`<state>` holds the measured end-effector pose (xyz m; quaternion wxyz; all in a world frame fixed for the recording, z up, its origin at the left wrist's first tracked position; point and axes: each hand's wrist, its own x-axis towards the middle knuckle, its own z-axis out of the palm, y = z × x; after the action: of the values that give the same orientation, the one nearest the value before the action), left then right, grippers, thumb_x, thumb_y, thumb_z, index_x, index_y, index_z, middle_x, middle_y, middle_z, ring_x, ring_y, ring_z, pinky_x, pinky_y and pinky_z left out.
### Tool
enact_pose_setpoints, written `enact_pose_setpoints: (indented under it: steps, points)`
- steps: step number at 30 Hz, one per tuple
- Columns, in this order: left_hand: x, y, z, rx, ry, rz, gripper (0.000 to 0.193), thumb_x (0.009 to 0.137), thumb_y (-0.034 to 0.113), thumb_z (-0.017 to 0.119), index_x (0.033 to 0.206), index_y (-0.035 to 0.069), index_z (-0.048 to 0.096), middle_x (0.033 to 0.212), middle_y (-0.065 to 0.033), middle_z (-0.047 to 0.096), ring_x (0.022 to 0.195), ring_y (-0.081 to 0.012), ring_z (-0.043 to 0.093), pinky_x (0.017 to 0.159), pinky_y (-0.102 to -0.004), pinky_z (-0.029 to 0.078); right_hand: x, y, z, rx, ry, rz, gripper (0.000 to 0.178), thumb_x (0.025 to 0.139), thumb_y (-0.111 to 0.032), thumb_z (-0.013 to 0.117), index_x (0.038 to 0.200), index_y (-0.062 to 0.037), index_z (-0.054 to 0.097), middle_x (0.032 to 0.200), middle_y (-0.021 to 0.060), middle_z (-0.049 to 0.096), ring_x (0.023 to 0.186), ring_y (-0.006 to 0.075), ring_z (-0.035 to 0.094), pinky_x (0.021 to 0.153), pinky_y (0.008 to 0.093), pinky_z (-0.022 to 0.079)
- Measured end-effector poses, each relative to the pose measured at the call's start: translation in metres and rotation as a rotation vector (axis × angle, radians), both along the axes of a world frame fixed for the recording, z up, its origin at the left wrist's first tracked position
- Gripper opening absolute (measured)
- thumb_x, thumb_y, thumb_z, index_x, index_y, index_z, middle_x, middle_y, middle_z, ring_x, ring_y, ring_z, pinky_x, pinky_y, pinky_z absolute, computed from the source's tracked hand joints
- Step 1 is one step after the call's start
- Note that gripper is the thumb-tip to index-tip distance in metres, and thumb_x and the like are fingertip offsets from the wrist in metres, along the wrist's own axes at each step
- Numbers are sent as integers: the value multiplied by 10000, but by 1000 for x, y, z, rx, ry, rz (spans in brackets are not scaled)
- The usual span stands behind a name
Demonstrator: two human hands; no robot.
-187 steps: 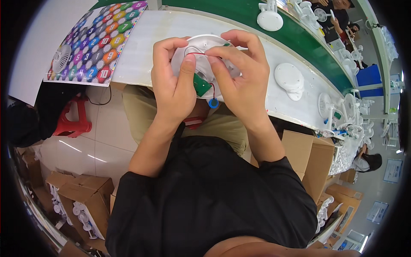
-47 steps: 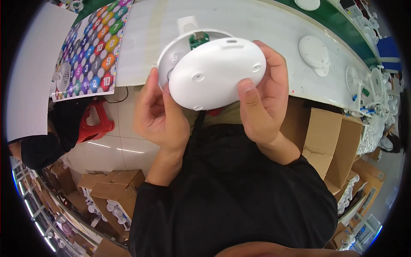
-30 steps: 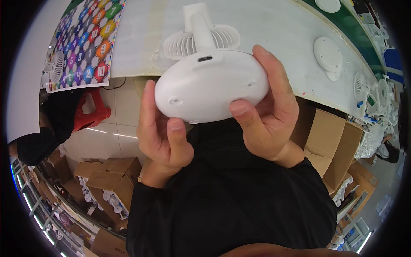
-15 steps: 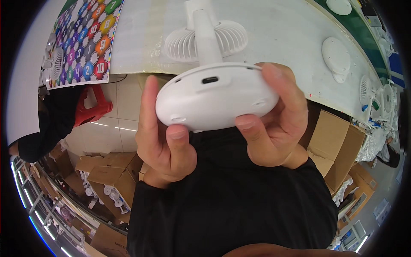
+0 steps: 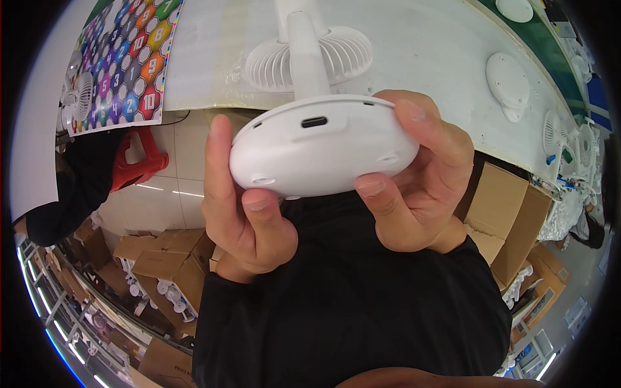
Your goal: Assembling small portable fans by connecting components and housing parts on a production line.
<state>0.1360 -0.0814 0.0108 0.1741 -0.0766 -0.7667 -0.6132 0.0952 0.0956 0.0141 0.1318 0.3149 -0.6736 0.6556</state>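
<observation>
Person holds a small white desk fan (image 5: 321,139) up close to the chest w/ both hands, above the lap and in front of the table edge. Fan is tipped so its oval base faces the camera, port slot in the base rim showing; stem runs up and away to the round grille head, which sits over the white table (image 5: 414,45). Left hand (image 5: 242,213) wraps the base's left end, thumb pressed on the underside, fingers curled behind. Right hand (image 5: 417,181) wraps the right end, thumb on the lower rim, fingers over the top. Both hands closed on the base, firm grip. On the table: coloured hexagon number chart (image 5: 126,58) at left, a white round cover (image 5: 508,81) lying at right, well apart from the fan. Below: red stool (image 5: 139,165) on tile floor, cardboard boxes (image 5: 168,258) left and right of the person. More fan parts far right, too small to tell.
</observation>
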Motion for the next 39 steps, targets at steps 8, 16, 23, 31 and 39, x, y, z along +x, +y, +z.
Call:
enact_pose_setpoints:
  steps: [8,16,23,31,39]
  points:
    - [0,3,-2,36,-17,-31,567,1014,353,440,1342,-110,420,1239,-228,562,1035,-247,583,853,-310,484,-10,-2,20,82,-121,-20,531,757,-85,706,1244,-1,511,1104,181,559,924,235,548,812,286,445]
    - [-1,-4,2,37,-128,-38,481,1018,351,417,1181,-78,559,1168,-199,594,975,-232,585,853,-296,466,-9,3,38,245,-204,6,358,711,-139,751,1026,0,653,941,120,567,846,207,518,764,268,408]
    - [-67,24,7,1002,-191,-38,451,1031,332,306,840,29,580,782,-94,588,711,-171,498,777,-274,389,-14,-26,14,135,83,-159,404,757,-116,714,1139,-26,620,1088,134,514,956,216,491,844,299,423]
    - [-87,39,19,937,238,-152,459,1020,280,303,697,57,541,640,-63,510,580,-154,405,631,-276,344,8,5,26,65,-428,98,546,866,-106,629,1388,-69,473,1370,181,345,1211,289,383,1034,372,353]
    - [-49,43,39,243,461,-137,528,1038,395,253,745,58,533,614,-54,495,608,-149,399,571,-285,325,17,10,46,-301,-921,418,633,902,-71,577,1485,-80,331,1435,163,317,1302,310,349,1106,385,272]
